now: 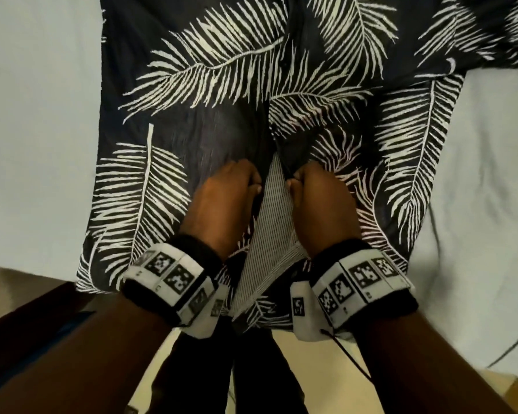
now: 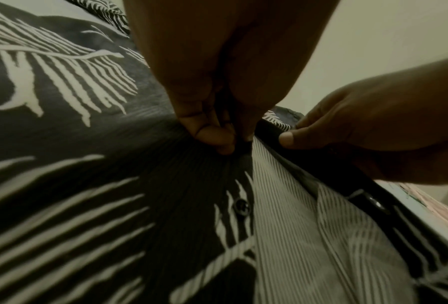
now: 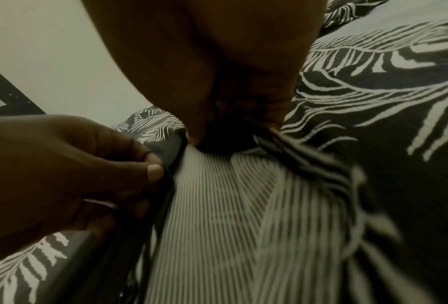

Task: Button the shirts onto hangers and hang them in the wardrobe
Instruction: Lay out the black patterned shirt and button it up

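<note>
A dark shirt [image 1: 222, 85] printed with white palm leaves lies front-up on a pale bed, its lower front parted over a striped inner layer [image 1: 269, 222]. My left hand [image 1: 251, 186] pinches the left front edge [image 2: 241, 144] between thumb and curled fingers. My right hand [image 1: 293, 180] pinches the right front edge [image 3: 225, 135] just across the gap. In the left wrist view a dark button [image 2: 241, 206] sits unfastened on the left edge below my fingers. The upper part of the front lies closed. No hanger shows.
The pale bedsheet [image 1: 36, 130] spreads to both sides of the shirt. A dark wooden bed frame [image 1: 27, 318] runs at the lower left. Cream floor [image 1: 281, 348] and my dark trouser legs [image 1: 198, 369] show below the hem.
</note>
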